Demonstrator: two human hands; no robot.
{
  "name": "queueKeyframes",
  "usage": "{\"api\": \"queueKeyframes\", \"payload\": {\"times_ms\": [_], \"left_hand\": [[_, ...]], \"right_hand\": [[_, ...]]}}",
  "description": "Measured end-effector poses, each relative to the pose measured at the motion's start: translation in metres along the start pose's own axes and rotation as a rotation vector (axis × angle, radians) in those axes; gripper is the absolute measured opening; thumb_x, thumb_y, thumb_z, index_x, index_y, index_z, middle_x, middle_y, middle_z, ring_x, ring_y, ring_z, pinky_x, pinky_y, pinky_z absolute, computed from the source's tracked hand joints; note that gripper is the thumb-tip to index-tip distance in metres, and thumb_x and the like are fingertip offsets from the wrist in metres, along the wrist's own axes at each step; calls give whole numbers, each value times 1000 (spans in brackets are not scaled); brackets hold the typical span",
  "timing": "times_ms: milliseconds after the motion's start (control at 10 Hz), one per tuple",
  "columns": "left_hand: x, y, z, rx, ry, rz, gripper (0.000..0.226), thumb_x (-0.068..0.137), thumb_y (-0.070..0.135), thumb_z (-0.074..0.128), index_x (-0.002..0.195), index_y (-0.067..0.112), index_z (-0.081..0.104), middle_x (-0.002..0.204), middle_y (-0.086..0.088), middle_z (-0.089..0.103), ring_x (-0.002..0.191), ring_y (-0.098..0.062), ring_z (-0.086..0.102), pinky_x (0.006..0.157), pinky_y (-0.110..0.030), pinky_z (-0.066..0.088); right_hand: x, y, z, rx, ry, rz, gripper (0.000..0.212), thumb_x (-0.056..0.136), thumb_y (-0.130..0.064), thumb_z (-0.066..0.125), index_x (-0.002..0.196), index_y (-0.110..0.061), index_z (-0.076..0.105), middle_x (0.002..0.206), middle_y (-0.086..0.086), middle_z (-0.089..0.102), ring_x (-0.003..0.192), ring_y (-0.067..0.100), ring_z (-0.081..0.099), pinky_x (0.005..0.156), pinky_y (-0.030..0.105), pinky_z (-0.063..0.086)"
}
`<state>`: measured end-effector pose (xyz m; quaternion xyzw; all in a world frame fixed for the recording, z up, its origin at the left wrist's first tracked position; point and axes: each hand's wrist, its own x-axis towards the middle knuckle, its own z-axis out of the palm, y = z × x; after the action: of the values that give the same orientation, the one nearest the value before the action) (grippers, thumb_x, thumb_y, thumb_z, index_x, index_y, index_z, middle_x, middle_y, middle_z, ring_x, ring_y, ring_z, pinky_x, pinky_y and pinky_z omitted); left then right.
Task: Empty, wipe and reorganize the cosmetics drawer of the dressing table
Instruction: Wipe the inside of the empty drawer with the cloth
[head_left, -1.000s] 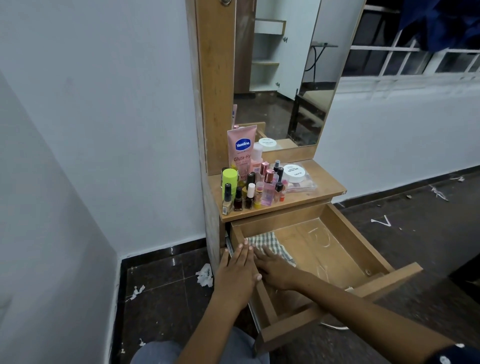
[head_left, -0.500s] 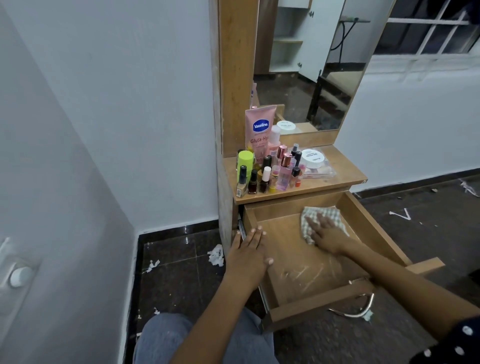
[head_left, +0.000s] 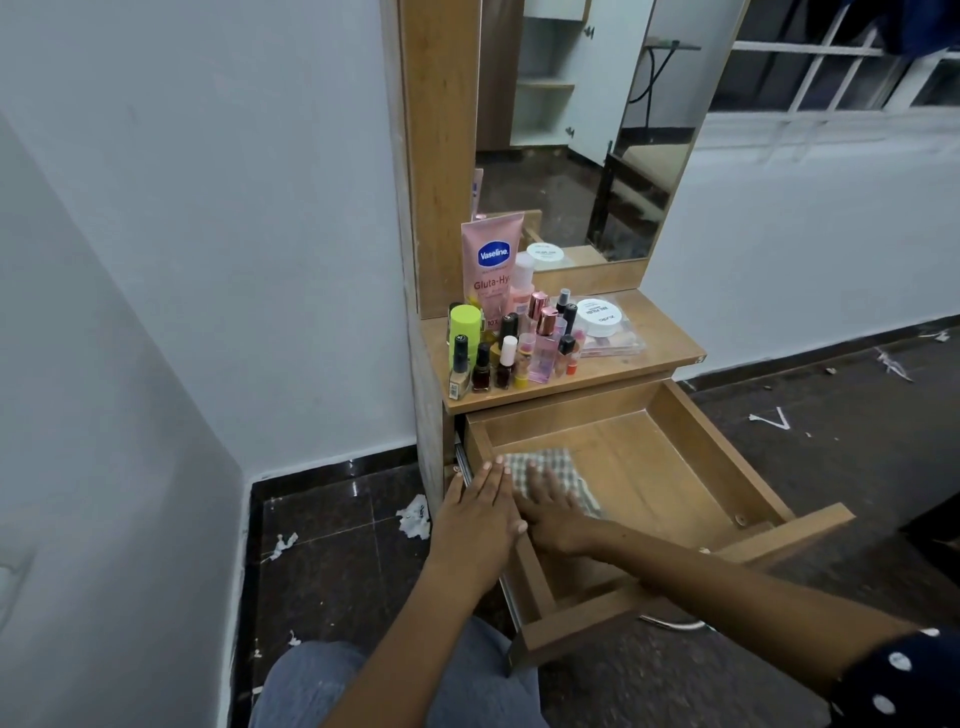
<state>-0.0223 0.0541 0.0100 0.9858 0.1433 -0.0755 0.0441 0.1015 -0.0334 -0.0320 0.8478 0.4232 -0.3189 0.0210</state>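
Wiping is the step: my right hand (head_left: 553, 512), fingers flat, presses the checked cloth (head_left: 545, 467) into the empty drawer (head_left: 717, 462); left hand (head_left: 475, 514), fingers straight, steadies its rim. Next, cosmetics (head_left: 511, 348) go back.

Bare forearms, a dark sleeve (head_left: 898, 680) with white polka dots, light blue jeans (head_left: 311, 686)

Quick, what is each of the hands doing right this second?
Left hand: open, flat on the left wall of the wooden drawer.
Right hand: open, pressing the checked cloth onto the drawer floor.
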Motion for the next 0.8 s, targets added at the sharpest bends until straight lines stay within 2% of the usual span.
{"api": "queueKeyframes", "payload": {"times_ms": [100,200,300,400,600,800], "left_hand": [[-1,-1,1,4,11,-2,62,103,42,21,151,10,-3,159,-5,-9,146,-16,-9,118,-40,-2],[-1,-1,1,7,10,-3,62,103,42,21,151,10,-1,159,-6,-6,146,-16,-8,118,-41,-3],[-1,0,1,-4,2,-10,62,103,41,21,151,11,-3,159,-5,-9,146,-15,-9,118,-40,-5],[-1,-1,3,-12,0,-14,62,103,41,20,151,11,-5,159,-4,-12,146,-15,-10,116,-40,-6],[-2,-1,5,-18,13,-17,62,103,42,19,151,12,-7,158,-4,-14,145,-16,-11,116,-39,-7],[-2,-1,4,-15,12,-20,62,103,41,20,151,12,-7,158,-4,-14,146,-16,-11,116,-39,-7]], "right_hand": [[8,14,-9,-145,63,-155,66,100,-40,31,150,-25,-10,155,6,-27,142,28,-27,117,53,-8],[14,43,-16,-245,166,-218,77,86,-70,2,151,-29,5,159,5,-11,146,25,-12,119,47,3],[14,61,-24,-250,226,-197,71,89,-68,7,151,-32,9,160,2,-7,147,23,-7,118,40,2],[11,81,-31,-213,256,-141,55,101,-45,27,151,-32,9,160,1,-7,147,21,-7,118,37,0],[7,135,-41,-39,342,158,57,100,-47,27,152,-29,11,160,11,-4,148,26,-4,120,40,6],[16,134,-42,29,400,231,65,96,-58,28,151,-27,12,158,20,-5,147,31,-2,119,45,8]]}}
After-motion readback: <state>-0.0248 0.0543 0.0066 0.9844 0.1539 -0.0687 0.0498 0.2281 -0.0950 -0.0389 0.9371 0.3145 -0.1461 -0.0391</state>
